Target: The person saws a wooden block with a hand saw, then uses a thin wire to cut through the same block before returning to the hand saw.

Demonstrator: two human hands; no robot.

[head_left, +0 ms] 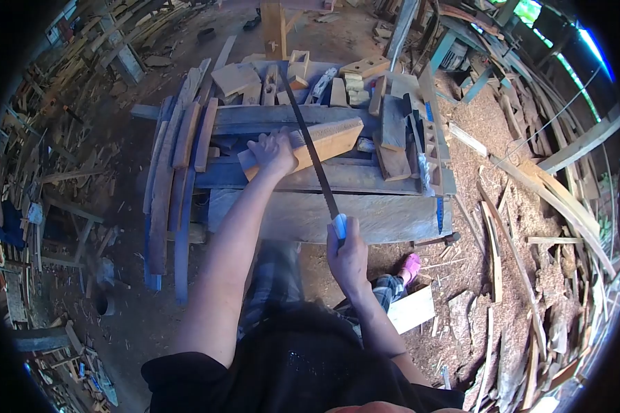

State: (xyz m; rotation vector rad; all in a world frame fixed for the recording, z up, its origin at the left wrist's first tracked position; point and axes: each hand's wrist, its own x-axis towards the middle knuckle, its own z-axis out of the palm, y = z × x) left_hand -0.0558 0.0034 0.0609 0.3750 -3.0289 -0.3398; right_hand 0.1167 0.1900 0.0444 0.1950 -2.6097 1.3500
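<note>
The left hand (275, 153) was half curled over the left end of a wood block (341, 140), which lay aslant on the bench (379, 213); how firmly it pressed could not be told. With a weak hold the block might have turned or slid, since no clamp showed on it. Just right of those fingers, a long saw (317, 162) crossed over the block; whether its teeth touched the wood was unclear. A jump of the blade, from a shallow bite or a sideways tug, could have carried it into the left hand. Farther right, the right hand (348, 258) was closed around the saw's handle, where a twisting wrist might have made the blade bind.

As for room, long boards (160, 199) on the left jutted past the bench's front edge, crowding that side. In the middle, the saw's far end reached among loose wood pieces (338, 91), which it could have knocked. To the right, open air before the front edge left the right elbow space, though a pale board (415, 310) near the pink shoe (410, 267) looked easy to trip on.
</note>
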